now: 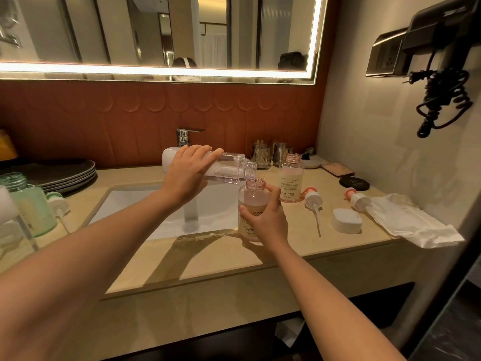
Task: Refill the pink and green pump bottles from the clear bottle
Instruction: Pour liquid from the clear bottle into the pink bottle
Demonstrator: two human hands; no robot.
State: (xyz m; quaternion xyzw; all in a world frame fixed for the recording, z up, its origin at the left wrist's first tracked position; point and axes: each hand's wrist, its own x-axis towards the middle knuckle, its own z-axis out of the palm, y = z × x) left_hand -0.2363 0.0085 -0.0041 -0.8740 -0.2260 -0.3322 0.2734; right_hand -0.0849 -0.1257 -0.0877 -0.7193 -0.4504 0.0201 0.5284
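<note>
My left hand (pixel 188 170) grips clear bottle (pixel 231 166) tipped near flat, mouth over pink bottle (pixel 253 198). Right hand (pixel 263 217) wraps it: upright, uncapped, translucent, YAPING label, at sink (pixel 130 204) right edge.

The beige countertop (pixel 221 259) had a white sink (pixel 135 204) set into it. Left of the sink were a stack of dark plates (pixel 65 173), an uncapped green bottle (pixel 33 207) and a green pump head (pixel 58 203). Right of the sink stood an uncapped pink bottle (pixel 291 181). Farther right lay two pink pump heads (pixel 313 200), a white cap (pixel 347 220) and a plastic wrapper (pixel 411 222). Two metal cups (pixel 260 153) stood behind and right of the sink.
</note>
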